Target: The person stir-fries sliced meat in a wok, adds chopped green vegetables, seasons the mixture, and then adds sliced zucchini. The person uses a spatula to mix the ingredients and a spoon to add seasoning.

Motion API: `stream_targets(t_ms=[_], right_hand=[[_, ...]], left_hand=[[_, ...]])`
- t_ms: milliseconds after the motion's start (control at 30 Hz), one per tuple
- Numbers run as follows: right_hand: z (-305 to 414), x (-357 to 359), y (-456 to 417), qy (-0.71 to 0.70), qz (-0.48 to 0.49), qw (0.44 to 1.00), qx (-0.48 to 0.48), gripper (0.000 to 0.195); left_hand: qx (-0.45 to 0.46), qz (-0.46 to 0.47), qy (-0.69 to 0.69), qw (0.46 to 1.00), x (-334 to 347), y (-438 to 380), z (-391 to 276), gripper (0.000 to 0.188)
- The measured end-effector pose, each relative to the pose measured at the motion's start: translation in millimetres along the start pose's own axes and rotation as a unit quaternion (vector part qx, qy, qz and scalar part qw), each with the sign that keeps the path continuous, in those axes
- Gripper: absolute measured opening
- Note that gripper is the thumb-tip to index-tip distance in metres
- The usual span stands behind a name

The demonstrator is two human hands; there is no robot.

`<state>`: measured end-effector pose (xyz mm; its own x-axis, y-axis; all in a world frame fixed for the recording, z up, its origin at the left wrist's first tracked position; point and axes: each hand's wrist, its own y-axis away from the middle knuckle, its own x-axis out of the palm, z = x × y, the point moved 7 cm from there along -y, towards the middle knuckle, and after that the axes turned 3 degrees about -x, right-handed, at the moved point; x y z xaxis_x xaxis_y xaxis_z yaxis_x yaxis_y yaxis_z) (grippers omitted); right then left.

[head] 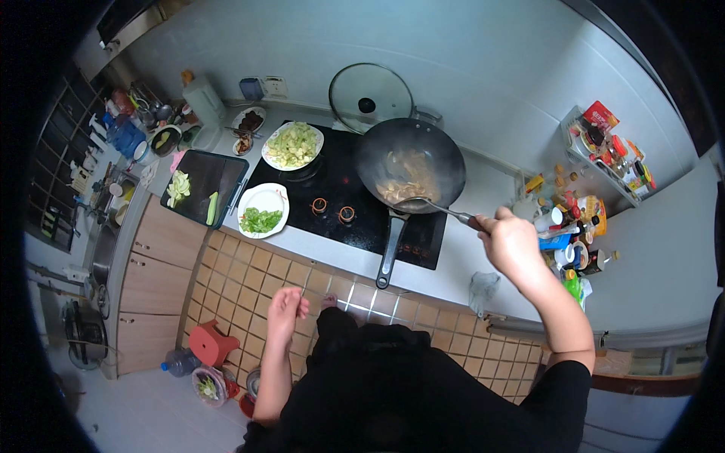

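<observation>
My right hand grips the handle of a metal spatula, whose head rests in the front of a dark wok. Browned food lies in the wok, with steam or haze over it. The wok stands on a black glass cooktop, its long handle pointing towards me. My left hand hangs in front of the counter, fingers loosely curled and nothing visible in it. To the wok's left are a plate of chopped pale green vegetable and a white plate with sliced green pepper.
A glass lid leans on the wall behind the wok. At left, a dark cutting board holds cut vegetable and a knife. Bottles and a grey cloth are at right. A red stool stands on the floor.
</observation>
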<state>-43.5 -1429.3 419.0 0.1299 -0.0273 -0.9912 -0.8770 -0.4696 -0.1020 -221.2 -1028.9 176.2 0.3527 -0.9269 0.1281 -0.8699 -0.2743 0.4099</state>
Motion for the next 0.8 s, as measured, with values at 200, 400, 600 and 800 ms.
stream_targets(t_ms=[200, 400, 600, 800], right_hand=[[10, 50, -56, -0.016, -0.114, 0.988, 0.102, 0.03], [28, 109, -83, 0.035, -0.099, 0.983, 0.149, 0.038], [57, 20, -45, 0.046, -0.026, 0.976, 0.212, 0.032], [81, 24, -56, 0.104, 0.008, 0.973, 0.206, 0.028]], left_hand=[[-0.079, 0.039, -0.058, 0.994, -37, -182, -49, 0.025], [-0.139, 0.037, -0.097, 0.985, -65, -358, -71, 0.031], [-0.193, 0.144, -0.058, 0.969, -65, -455, -64, 0.038], [-0.198, 0.229, 0.005, 0.953, -82, -516, -65, 0.032]])
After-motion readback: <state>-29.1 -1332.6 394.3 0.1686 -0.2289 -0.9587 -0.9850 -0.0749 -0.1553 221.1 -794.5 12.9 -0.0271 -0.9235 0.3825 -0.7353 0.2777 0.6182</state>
